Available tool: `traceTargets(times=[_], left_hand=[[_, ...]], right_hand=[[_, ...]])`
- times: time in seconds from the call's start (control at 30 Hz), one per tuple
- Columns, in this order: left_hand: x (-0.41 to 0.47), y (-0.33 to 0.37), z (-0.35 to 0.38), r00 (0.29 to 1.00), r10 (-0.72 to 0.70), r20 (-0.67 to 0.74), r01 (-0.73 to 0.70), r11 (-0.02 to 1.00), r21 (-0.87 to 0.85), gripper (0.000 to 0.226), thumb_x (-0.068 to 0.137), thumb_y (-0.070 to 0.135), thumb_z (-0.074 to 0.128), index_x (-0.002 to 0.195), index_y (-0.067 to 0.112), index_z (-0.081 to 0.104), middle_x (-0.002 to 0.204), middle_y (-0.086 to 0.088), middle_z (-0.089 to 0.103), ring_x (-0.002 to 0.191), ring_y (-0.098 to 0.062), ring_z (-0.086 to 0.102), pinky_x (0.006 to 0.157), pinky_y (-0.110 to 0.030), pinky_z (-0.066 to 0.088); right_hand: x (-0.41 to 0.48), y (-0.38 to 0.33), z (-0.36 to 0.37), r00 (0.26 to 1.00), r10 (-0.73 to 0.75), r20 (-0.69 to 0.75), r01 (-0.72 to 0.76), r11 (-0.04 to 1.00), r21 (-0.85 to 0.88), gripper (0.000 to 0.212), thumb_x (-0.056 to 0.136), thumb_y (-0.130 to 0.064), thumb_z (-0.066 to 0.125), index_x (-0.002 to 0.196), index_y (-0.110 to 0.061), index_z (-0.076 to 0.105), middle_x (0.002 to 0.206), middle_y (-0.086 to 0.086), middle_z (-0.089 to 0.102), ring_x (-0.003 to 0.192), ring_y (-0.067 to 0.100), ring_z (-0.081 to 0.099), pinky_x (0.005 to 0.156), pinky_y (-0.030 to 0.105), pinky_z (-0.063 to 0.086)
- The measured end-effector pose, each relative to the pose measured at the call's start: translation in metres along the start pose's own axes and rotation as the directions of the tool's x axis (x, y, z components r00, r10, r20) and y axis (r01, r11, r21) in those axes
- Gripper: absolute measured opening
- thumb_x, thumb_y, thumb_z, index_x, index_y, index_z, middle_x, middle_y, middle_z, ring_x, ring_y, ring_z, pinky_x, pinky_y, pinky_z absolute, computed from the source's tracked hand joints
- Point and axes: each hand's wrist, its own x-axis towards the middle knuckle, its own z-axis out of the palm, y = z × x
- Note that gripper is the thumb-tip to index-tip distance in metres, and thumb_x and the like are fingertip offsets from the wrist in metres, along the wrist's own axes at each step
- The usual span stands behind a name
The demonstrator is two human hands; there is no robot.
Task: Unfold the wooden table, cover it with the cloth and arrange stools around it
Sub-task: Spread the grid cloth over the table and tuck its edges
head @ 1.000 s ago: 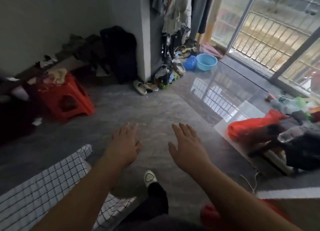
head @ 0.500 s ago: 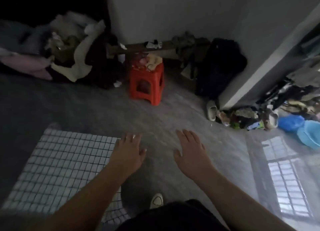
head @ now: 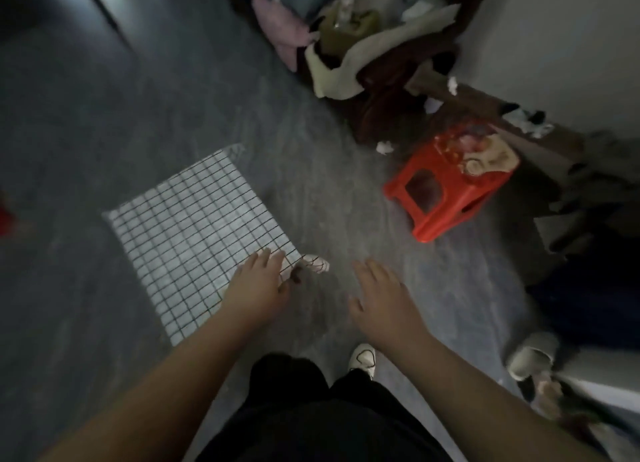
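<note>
one cloth (head: 194, 240) is seen at 10 o'clock and one stool (head: 446, 191) at 2 o'clock, shifted from 12 earlier. the left hand (head: 258, 285) and right hand (head: 381, 299) are held out empty, fingers straight and slightly apart.

Red stool (head: 450, 188), white black-checked cloth (head: 194, 233)

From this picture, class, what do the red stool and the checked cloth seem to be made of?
Red stool: probably moulded plastic, slightly glossy, one piece with a cut-out side. Checked cloth: likely thin fabric, matt; its corner droops and bunches.
</note>
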Motion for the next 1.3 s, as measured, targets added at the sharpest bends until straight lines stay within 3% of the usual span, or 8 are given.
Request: traceTargets(times=[0.27,0.53,0.67,0.83,0.9,1.0,1.17,1.3], left_hand=[[0.063,0.005,0.021,0.990,-0.138,-0.014,0.137,0.989,-0.055,0.060,0.097,0.028,0.052,0.152,0.022,0.029,0.159,-0.006,0.030,0.147,-0.026,0.023,0.118,-0.043,0.027],[0.164,-0.045,0.109,0.978,-0.185,0.097,0.196,0.973,-0.119,0.057,0.097,0.021,0.052,0.151,0.019,0.034,0.155,-0.008,0.035,0.142,-0.028,0.029,0.111,-0.042,0.032],[0.212,-0.073,0.165,0.981,-0.130,0.147,0.141,0.988,-0.064,0.061,0.095,0.023,0.054,0.151,0.022,0.031,0.159,-0.011,0.028,0.146,-0.031,0.021,0.113,-0.047,0.030],[0.262,-0.097,0.238,0.976,-0.127,0.174,0.133,0.991,-0.022,0.063,0.095,0.033,0.057,0.150,0.037,0.027,0.166,-0.007,0.004,0.151,-0.032,-0.005,0.119,-0.057,0.007],[0.278,-0.103,0.265,0.975,-0.121,0.186,0.126,0.992,-0.013,0.065,0.093,0.036,0.059,0.147,0.044,0.025,0.165,-0.004,-0.007,0.150,-0.032,-0.017,0.116,-0.066,-0.003],[0.291,-0.106,0.292,0.985,-0.098,0.140,0.100,0.995,-0.005,0.057,0.094,0.043,0.057,0.143,0.048,0.029,0.165,-0.004,-0.013,0.148,-0.036,-0.022,0.109,-0.075,-0.003],[0.296,-0.100,0.307,0.990,-0.139,0.023,0.139,0.990,0.016,0.040,0.092,0.038,0.059,0.129,0.042,0.044,0.165,-0.008,-0.007,0.149,-0.040,-0.016,0.106,-0.079,-0.002],[0.297,-0.099,0.314,0.987,-0.160,-0.022,0.160,0.987,0.015,0.035,0.088,0.036,0.065,0.120,0.036,0.052,0.164,-0.011,0.003,0.149,-0.043,-0.007,0.104,-0.081,0.002]], right_hand=[[0.094,0.041,0.014,0.986,-0.106,0.127,0.110,0.994,-0.024,0.065,0.085,-0.042,0.035,0.145,-0.017,0.041,0.146,0.007,0.045,0.137,0.028,0.039,0.111,0.046,0.037],[0.193,0.049,0.121,0.951,-0.083,0.298,0.078,0.997,0.027,0.060,0.092,-0.029,0.049,0.149,-0.014,0.036,0.150,0.006,0.042,0.139,0.027,0.036,0.111,0.043,0.035],[0.241,0.057,0.187,0.944,-0.084,0.318,0.067,0.996,0.065,0.060,0.089,-0.028,0.051,0.146,-0.012,0.041,0.146,0.009,0.047,0.133,0.030,0.043,0.110,0.044,0.037],[0.291,0.080,0.276,0.912,-0.054,0.406,0.006,0.993,0.120,0.061,0.091,-0.021,0.058,0.148,-0.010,0.040,0.145,0.012,0.048,0.133,0.030,0.044,0.110,0.041,0.038],[0.305,0.083,0.310,0.903,-0.087,0.421,0.026,0.989,0.149,0.062,0.089,-0.019,0.061,0.147,-0.008,0.041,0.144,0.014,0.050,0.131,0.032,0.046,0.108,0.041,0.039],[0.319,0.084,0.355,0.921,-0.151,0.359,0.103,0.984,0.148,0.062,0.090,-0.030,0.058,0.147,-0.014,0.041,0.145,0.008,0.050,0.133,0.027,0.046,0.108,0.044,0.041],[0.327,0.075,0.380,0.951,-0.122,0.284,0.084,0.986,0.142,0.054,0.091,-0.049,0.031,0.134,-0.025,0.052,0.124,0.001,0.064,0.112,0.022,0.059,0.092,0.040,0.049],[0.337,0.083,0.385,0.941,-0.069,0.333,0.039,0.995,0.094,0.029,0.097,-0.034,0.040,0.111,-0.023,0.063,0.095,0.007,0.070,0.088,0.031,0.066,0.072,0.038,0.050]])
